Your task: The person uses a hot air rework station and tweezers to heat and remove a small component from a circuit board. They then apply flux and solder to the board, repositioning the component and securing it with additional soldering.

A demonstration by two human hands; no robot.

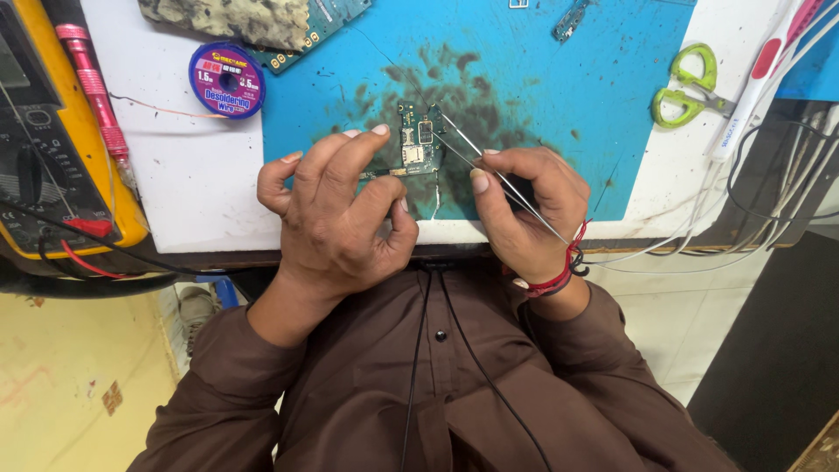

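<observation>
A small dark green circuit board (418, 140) lies on a stained blue work mat (559, 96) near the bench's front edge. My left hand (336, 214) rests at the board's left side, its fingertips touching the board's edge. My right hand (529, 210) pinches thin metal tweezers (489, 166), whose tips reach the board's right side. A red thread band circles my right wrist.
A purple spool of desoldering wick (226, 80) sits on the white bench top (188, 183). A yellow multimeter (61, 157) with a pink tool lies far left. Green-handled scissors (690, 92) and white cables are at the right. Another circuit board (310, 31) lies at the back.
</observation>
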